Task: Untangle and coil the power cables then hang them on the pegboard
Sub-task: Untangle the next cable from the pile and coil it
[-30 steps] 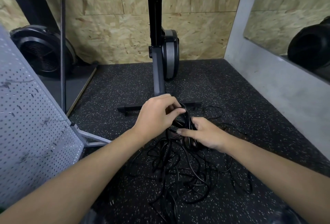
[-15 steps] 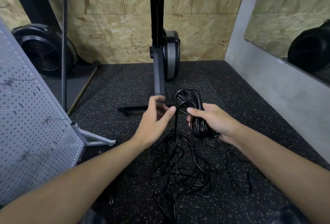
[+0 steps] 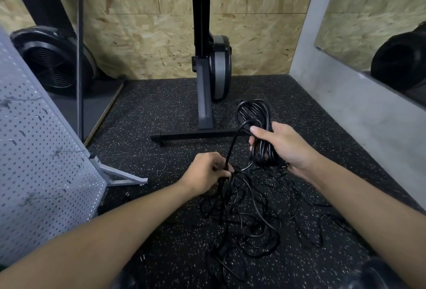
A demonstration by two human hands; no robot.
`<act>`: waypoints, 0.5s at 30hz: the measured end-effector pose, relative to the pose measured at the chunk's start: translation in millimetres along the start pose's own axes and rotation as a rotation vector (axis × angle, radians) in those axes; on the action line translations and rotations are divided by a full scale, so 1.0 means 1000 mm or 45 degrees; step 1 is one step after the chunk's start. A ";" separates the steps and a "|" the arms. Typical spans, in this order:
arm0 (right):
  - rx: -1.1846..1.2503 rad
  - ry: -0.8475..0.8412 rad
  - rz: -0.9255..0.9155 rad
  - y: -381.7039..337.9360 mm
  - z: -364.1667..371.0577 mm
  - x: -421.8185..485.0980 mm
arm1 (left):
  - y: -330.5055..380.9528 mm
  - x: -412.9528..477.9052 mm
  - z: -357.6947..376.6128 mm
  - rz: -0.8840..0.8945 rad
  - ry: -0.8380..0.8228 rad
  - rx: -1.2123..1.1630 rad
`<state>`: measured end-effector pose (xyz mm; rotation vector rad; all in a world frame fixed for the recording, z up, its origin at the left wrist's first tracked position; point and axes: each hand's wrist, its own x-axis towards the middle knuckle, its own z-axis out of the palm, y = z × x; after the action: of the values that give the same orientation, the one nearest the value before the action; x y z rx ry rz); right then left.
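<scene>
Lower now, my left hand (image 3: 206, 171) pinches the trailing cable (image 3: 232, 147); my right hand (image 3: 284, 148) grips the half-wound coil (image 3: 253, 113); next loop needs slack.

pegboard (image 3: 41, 173) left, cable tangle (image 3: 249, 219) on floor (image 3: 161, 109), machine stand (image 3: 205, 104) behind tangle
</scene>
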<state>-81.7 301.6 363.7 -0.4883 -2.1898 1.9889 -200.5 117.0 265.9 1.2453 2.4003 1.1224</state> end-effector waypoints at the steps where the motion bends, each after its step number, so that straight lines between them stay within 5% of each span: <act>1: -0.038 0.022 -0.004 0.000 -0.001 -0.001 | 0.004 0.000 -0.005 0.045 0.010 0.035; 6: 0.010 0.170 -0.096 -0.015 -0.012 -0.001 | 0.035 0.005 -0.039 0.221 0.501 0.013; 10: -0.517 0.064 -0.054 -0.002 -0.006 0.000 | 0.012 -0.002 -0.020 -0.013 -0.230 0.412; 11: -0.674 0.030 -0.010 0.005 -0.003 0.000 | 0.012 0.000 -0.019 -0.035 -0.250 0.439; 15: -0.390 0.230 -0.012 -0.003 -0.012 0.002 | 0.040 0.015 -0.055 0.105 0.555 0.089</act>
<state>-80.3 313.4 368.2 -0.6655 -2.3808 1.5399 -213.1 113.2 334.4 1.2343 2.7381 1.4773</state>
